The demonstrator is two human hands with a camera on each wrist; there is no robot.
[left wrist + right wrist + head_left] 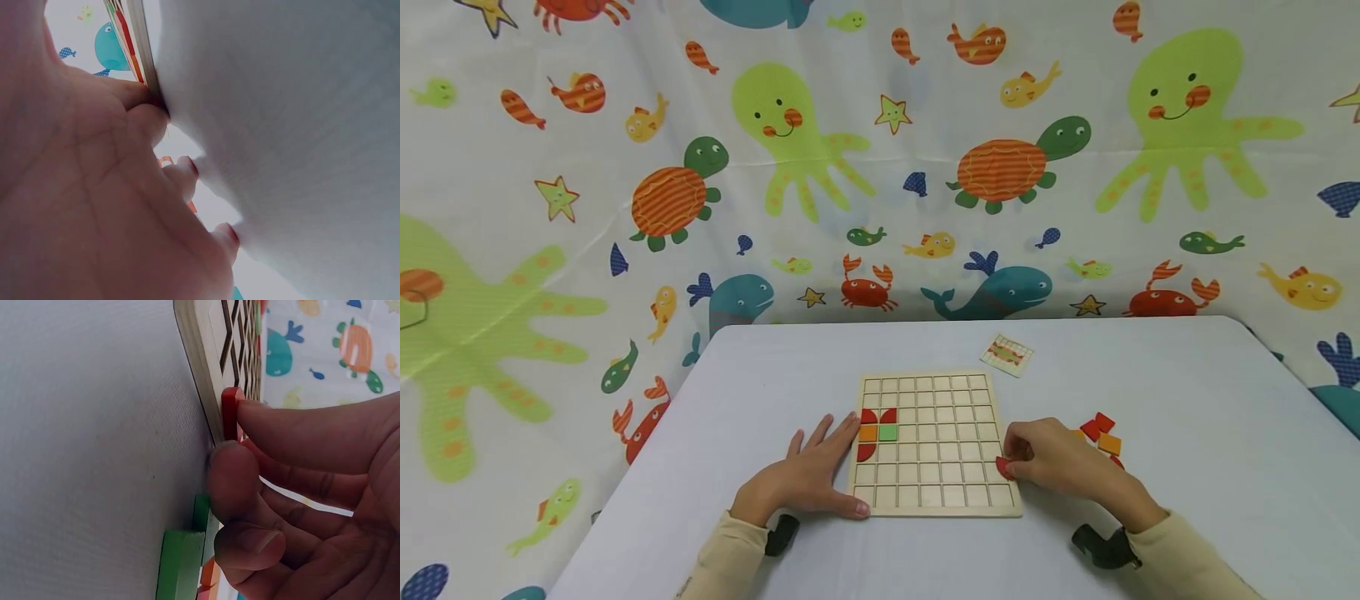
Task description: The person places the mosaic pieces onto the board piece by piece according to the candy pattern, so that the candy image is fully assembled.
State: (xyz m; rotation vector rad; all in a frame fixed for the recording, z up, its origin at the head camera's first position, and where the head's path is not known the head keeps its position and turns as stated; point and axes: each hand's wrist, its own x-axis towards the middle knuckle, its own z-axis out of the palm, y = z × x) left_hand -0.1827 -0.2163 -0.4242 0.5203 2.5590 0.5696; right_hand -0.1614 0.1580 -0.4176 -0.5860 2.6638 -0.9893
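Observation:
A pale wooden grid board (pixel 936 475) lies flat on the white table. Several pieces sit in its left columns: red quarter-round ones, an orange square (pixel 868 432) and a green square (pixel 887 432). My left hand (pixel 808 475) rests at the board's left edge, fingers spread and thumb at the lower left corner. Over the right edge, my right hand (pixel 1052 458) pinches a red quarter-round piece (pixel 231 412) between thumb and finger. In the right wrist view the piece is at the board's rim; whether it touches is hard to tell.
Loose red and orange pieces (pixel 1108 443) lie right of the board, partly hidden behind my right hand. Green blocks (pixel 180 565) show beneath it in the right wrist view. A small pattern card (pixel 1007 355) lies behind the board. A sea-animal curtain (pixel 880 167) hangs behind the table.

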